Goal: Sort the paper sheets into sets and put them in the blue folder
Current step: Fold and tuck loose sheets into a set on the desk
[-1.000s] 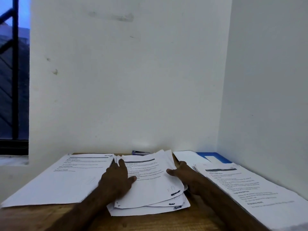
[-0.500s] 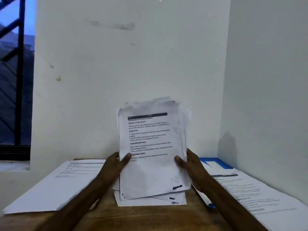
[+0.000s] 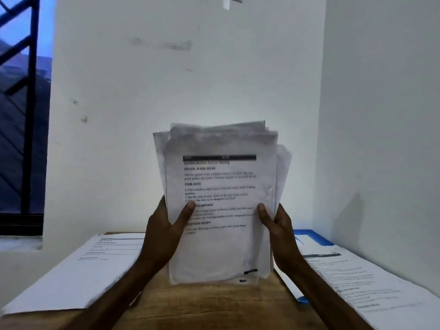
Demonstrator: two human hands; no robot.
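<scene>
**Sheets (image 3: 221, 246) being held upright between both hands**

A second ago the sheets were lying flat on the table (image 3: 209, 306) under both hands. Half a second ago they were standing up with a few loose ones still lying beneath. Now the whole bunch is standing upright and showing higher against the wall, and bare wood is showing where those loose ones lay. Its top edges are fanning out unevenly, and the printed front page is facing the camera. Whether the bottom edge is touching the table or hanging just above it, I cannot tell.

The left hand (image 3: 164, 234) is gripping the left edge, with its thumb (image 3: 188, 210) pressing on the front page and its fingers curling round behind. The right hand (image 3: 282, 234) is gripping the right edge likewise, thumb (image 3: 262, 210) in front, fingers hidden behind the paper.

The folder (image 3: 312, 234) is lying at the table's right side, near the side wall. Only its far blue corner and a sliver of blue at the near edge are showing. The right pile (image 3: 371, 282) is lying over it; what is inside it, I cannot tell. The left pile (image 3: 78, 277) is lying flat on the table's left side, well apart from the folder.
</scene>
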